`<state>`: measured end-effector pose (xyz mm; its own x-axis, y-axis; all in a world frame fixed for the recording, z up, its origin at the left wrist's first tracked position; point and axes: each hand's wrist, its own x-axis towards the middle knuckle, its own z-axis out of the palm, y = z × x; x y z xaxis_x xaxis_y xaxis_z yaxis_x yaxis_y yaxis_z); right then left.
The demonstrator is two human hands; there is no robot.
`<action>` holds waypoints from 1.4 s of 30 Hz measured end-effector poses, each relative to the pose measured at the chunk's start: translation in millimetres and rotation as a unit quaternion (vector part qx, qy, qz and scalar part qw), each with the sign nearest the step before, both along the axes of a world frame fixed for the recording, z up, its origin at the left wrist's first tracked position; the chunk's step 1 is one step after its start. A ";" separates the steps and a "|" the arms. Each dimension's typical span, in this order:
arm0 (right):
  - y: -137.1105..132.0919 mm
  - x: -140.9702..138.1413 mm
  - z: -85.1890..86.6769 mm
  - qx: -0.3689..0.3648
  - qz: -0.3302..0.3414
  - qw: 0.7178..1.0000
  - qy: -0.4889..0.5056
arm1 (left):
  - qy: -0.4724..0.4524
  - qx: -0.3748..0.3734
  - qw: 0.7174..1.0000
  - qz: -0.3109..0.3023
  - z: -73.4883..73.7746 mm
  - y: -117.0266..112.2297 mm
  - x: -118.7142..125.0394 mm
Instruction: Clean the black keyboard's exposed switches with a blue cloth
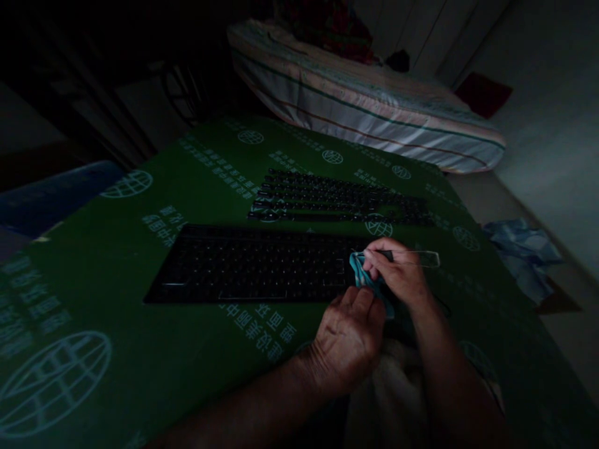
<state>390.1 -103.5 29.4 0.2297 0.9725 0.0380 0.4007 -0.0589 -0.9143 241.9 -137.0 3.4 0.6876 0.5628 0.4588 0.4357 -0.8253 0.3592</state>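
Observation:
A black keyboard [253, 265] lies flat on the green table, its keys apparently taken off, with small switch posts showing. My left hand [350, 330] is closed on the lower part of a blue-green patterned cloth [359, 269] at the keyboard's right end. Between its pinched fingers my right hand [395, 268] grips a thin tool with a dark middle and a clear or wire loop end [428, 259] sticking out to the right. The tool's other tip meets the cloth; the dim light hides exactly how.
Behind the keyboard, black keycaps [327, 196] lie in several rows on the green printed table cover [196, 168]. A bed [355, 118] with a striped sheet stands past the far edge. Blue-white fabric [519, 255] lies on the right, and a blue seat [60, 193] is at left.

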 end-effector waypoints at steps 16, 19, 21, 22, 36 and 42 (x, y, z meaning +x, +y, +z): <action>-3.4 10.8 -5.3 -0.005 -0.007 1.000 0.007 | 0.008 -0.004 1.000 -0.001 1.2 -0.1 -1.4; -3.5 10.9 -6.1 -0.004 -0.003 1.000 0.007 | 0.000 -0.005 1.000 0.000 -0.3 -0.1 -0.9; -3.2 10.4 -6.2 -0.002 -0.007 1.000 0.008 | -0.002 -0.007 1.000 -0.002 -0.6 -0.1 -0.9; -2.8 9.9 -6.2 -0.001 -0.011 1.000 0.008 | -0.001 -0.007 1.000 -0.004 -0.5 0.0 -0.9; -2.0 6.7 -4.2 -0.004 -0.013 1.000 0.012 | -0.005 0.004 1.000 -0.008 0.5 0.0 -0.5; -1.9 9.8 -6.3 -0.005 -0.007 1.000 0.017 | -0.005 -0.006 1.000 -0.008 1.9 -1.3 -0.7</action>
<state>399.8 -105.4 23.1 0.2435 0.9697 0.0210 0.3694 -0.0727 -0.9264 241.1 -138.3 5.3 0.6917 0.5575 0.4591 0.4190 -0.8275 0.3737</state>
